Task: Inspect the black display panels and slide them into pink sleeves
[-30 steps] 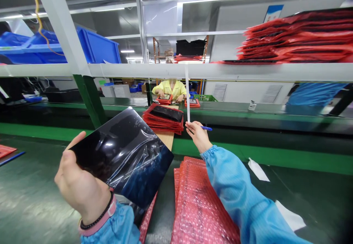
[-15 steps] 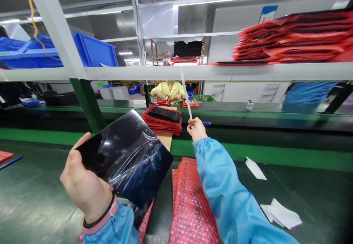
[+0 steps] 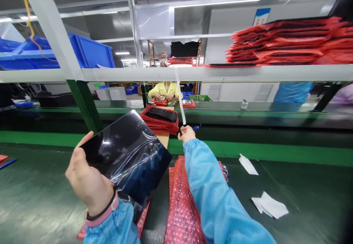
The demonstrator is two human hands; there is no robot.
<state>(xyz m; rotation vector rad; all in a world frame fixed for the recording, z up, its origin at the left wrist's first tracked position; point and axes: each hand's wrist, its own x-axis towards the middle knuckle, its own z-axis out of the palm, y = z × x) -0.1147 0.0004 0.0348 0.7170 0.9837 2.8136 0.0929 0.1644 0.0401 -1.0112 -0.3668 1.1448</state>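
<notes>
Here the left hand (image 3: 88, 179) clenches the black panel (image 3: 127, 155) — right hand (image 3: 186, 133) pinches a white strip (image 3: 179, 96).

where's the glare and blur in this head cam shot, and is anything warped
Head view: ceiling lights glare off the film on the black panel held in the left hand; the shelf rail and white post bow with wide-angle distortion; the green belt near the lower edges smears softly; the right hand with its white strip stays fairly sharp.
</notes>
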